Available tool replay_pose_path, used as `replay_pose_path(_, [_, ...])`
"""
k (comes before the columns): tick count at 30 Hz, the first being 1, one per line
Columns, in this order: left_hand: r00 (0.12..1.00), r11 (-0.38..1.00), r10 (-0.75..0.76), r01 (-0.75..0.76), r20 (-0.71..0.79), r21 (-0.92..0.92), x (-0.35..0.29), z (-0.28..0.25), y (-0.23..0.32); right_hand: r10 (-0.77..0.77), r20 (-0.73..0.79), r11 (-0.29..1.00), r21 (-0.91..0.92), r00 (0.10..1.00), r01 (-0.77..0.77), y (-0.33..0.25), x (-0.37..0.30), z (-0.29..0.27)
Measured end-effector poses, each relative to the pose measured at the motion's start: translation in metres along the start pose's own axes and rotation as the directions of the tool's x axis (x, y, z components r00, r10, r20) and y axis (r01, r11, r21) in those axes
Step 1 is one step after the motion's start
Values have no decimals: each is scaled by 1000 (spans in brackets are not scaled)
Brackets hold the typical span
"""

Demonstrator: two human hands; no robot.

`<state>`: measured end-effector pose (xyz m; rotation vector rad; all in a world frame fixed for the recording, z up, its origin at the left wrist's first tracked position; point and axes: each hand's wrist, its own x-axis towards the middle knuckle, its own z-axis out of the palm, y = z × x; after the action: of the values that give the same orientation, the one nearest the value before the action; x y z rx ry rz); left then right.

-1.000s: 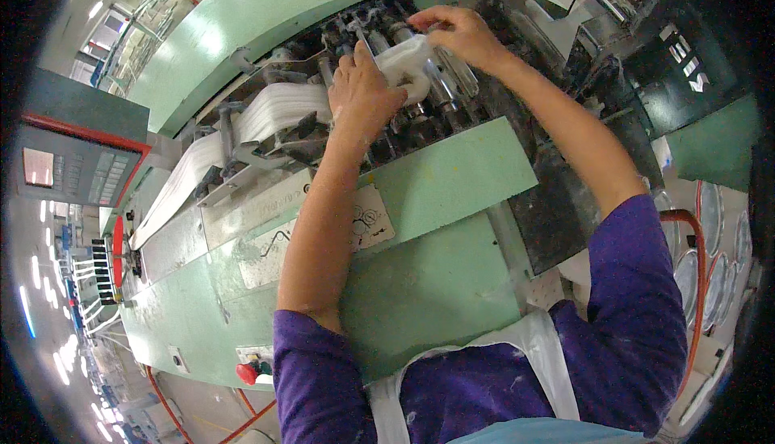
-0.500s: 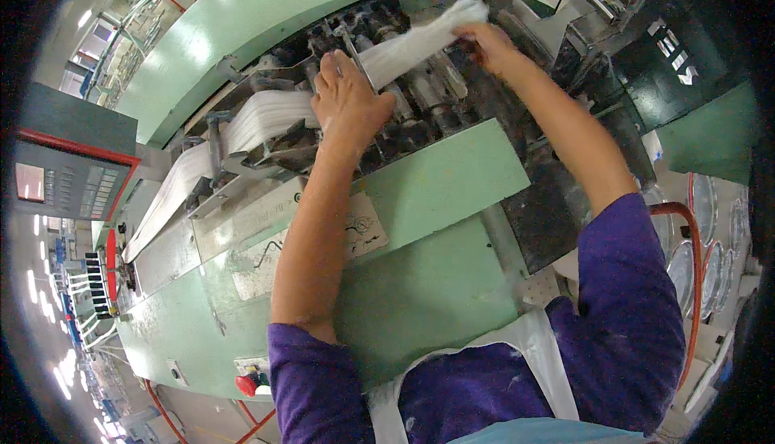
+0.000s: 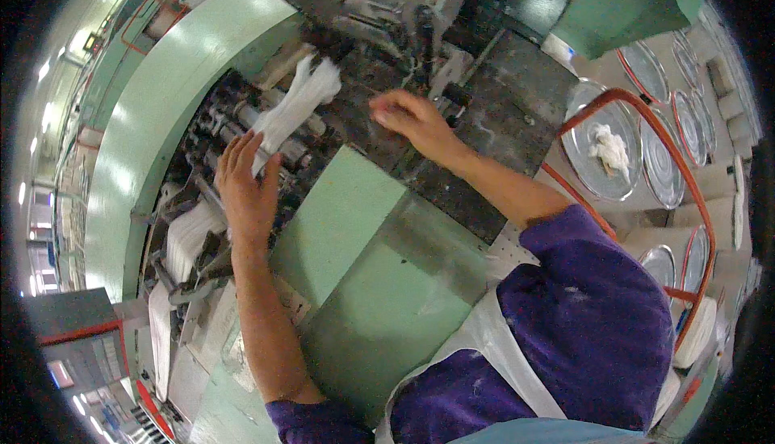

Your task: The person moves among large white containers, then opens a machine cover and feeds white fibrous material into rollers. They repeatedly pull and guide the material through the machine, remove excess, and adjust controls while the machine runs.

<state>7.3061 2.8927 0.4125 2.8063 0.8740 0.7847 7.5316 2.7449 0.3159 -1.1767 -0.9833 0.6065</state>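
A band of loose white fibre (image 3: pixel 295 109) lies over the metal rollers (image 3: pixel 295 153) of a green machine, its frayed end raised toward the back. My left hand (image 3: pixel 249 186) rests at the near end of this band, fingers stretched out flat and thumb apart; its fingertips overlap the fibre. My right hand (image 3: pixel 416 125) hangs over the dark, dusty metal plate (image 3: pixel 500 121), apart from the band. Its fingers are curled together and slightly blurred, and whether they pinch anything is hidden. More white fibre strands (image 3: pixel 194 234) run through metal guides left of my left hand.
A curved green cover (image 3: pixel 121 137) arches behind the rollers, and a flat green panel (image 3: pixel 339 218) lies nearer me. Round cans stand at the right, one with a clump of white fibre (image 3: pixel 609 152) on top, behind a bent red-brown tube (image 3: pixel 698 202). A grey control box (image 3: pixel 81 339) stands at left.
The view has swung to the right, bringing the cans into sight. My right hand has come off the fibre band's end and now is away from it. The left hand stays by the rollers.
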Motion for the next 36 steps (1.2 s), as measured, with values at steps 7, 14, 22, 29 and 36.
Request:
replay_pose_path(7, [999,995,47,-44,-27,89,-5,17,-28,-118,-540,493,-761,834,-423,28,-94,-167])
replay_pose_path(14, [977,954,-96,35,192,299,41,54,-29,190,-611,322,-700,768,-637,79,-118,-251])
replay_pose_path(22, [792,912,105,165,602,-376,64,80,46,206,-350,182,-904,914,-387,36,-123,-197])
replay_pose_path(29, [868,960,236,-140,436,-241,-22,-56,144,464,108,885,-98,879,-455,-26,-176,-195])
replay_pose_path(36, [644,746,440,125,625,-654,-211,-100,276,395,226,763,-620,890,-182,-82,-210,-283])
